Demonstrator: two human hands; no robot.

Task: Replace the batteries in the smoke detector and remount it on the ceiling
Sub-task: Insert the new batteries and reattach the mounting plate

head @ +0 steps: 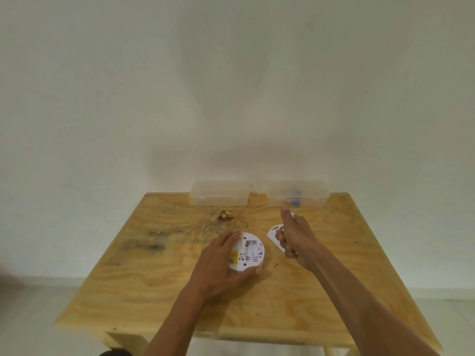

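Left hand (221,263) around smoke detector (250,251)

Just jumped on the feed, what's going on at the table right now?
A person is partway through a battery swap. The left hand grips the smoke detector, which lies back-up on the wooden table with its battery slots looking empty. The right hand reaches over the loose white mounting plate toward the right-hand clear box, which holds small blue items. The left-hand clear box looks empty.

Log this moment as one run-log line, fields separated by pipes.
left hand grips smoke detector, battery bay up | right hand above mounting plate, forefinger extended | two clear boxes at table's far edge
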